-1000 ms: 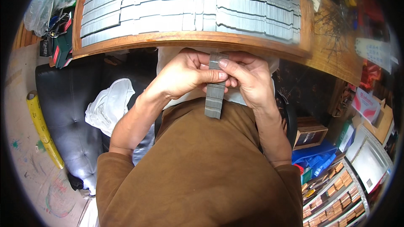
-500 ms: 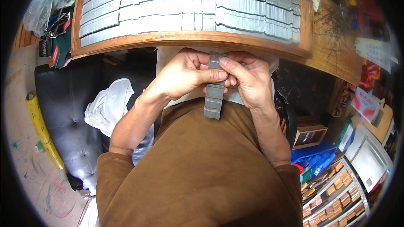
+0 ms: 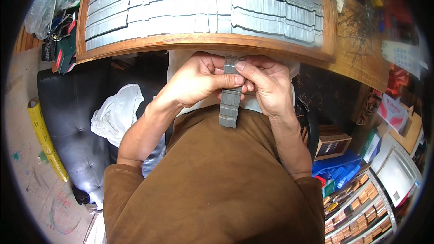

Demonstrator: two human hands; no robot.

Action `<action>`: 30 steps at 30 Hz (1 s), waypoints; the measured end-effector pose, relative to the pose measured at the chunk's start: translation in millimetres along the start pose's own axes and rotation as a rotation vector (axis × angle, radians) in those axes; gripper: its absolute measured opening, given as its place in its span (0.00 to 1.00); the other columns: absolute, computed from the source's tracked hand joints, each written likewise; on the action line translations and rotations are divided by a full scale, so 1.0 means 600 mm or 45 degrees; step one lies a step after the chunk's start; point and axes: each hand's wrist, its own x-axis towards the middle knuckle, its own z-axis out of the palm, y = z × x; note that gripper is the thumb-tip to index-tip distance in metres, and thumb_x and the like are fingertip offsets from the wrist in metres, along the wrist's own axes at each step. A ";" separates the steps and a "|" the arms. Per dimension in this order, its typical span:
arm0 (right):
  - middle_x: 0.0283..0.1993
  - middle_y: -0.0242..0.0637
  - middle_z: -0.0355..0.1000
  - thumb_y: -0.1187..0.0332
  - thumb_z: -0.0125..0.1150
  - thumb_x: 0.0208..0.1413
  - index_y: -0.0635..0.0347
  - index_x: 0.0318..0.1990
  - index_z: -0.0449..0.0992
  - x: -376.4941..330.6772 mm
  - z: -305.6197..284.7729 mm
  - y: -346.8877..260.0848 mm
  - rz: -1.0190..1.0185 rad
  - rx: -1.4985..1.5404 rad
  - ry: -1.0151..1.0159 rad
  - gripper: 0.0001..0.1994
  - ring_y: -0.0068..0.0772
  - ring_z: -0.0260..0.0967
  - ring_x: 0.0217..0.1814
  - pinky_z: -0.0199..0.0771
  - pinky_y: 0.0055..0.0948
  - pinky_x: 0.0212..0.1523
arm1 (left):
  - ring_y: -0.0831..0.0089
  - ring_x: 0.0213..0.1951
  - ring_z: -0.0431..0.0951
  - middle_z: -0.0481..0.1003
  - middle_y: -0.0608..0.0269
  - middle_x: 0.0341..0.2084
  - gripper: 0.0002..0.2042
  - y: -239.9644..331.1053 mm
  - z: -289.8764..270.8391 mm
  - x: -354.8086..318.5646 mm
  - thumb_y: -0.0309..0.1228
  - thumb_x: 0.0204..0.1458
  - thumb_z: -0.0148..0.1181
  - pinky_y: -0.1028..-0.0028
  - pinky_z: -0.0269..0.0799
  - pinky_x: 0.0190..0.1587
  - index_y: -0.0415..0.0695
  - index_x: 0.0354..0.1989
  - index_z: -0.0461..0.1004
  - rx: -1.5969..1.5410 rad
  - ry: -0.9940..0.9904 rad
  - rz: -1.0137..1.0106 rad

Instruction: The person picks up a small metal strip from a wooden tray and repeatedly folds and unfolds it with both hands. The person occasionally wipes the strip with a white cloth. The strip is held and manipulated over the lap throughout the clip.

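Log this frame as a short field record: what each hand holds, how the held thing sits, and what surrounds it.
left hand: grips the grey staple strip from the left, thumb across its front
right hand: pinches the same strip near its top, thumb on it
strip pose: roughly upright, lower end hanging free over the brown shirt
ahead: wooden tray packed with rows of grey strips
person's left: black padded seat with a white cloth
person's right: blue box, shelves of small items

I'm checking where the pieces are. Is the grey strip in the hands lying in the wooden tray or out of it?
Out. The grey strip hangs upright between both hands, below the wooden tray edge.
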 end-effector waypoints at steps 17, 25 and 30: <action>0.27 0.35 0.74 0.74 0.65 0.59 0.72 0.42 0.79 -0.006 -0.004 -0.014 0.042 -0.141 -0.091 0.08 0.18 0.67 0.24 0.70 0.17 0.26 | 0.75 0.33 0.84 0.83 0.61 0.32 0.09 -0.004 -0.004 -0.001 0.31 0.56 0.66 0.80 0.75 0.32 0.39 0.40 0.81 0.065 -0.013 0.046; 0.28 0.37 0.76 0.73 0.66 0.59 0.74 0.40 0.79 -0.008 -0.002 -0.016 0.008 -0.166 -0.057 0.09 0.19 0.70 0.23 0.75 0.20 0.23 | 0.78 0.33 0.82 0.84 0.62 0.32 0.09 -0.004 0.001 -0.002 0.32 0.56 0.67 0.81 0.72 0.31 0.39 0.39 0.82 0.044 -0.010 0.060; 0.27 0.37 0.76 0.73 0.66 0.59 0.74 0.40 0.80 -0.009 -0.003 -0.009 -0.002 -0.143 -0.016 0.09 0.18 0.69 0.23 0.74 0.20 0.23 | 0.78 0.33 0.82 0.83 0.61 0.31 0.09 -0.001 0.004 -0.003 0.31 0.56 0.67 0.81 0.71 0.32 0.38 0.40 0.81 0.026 -0.007 0.017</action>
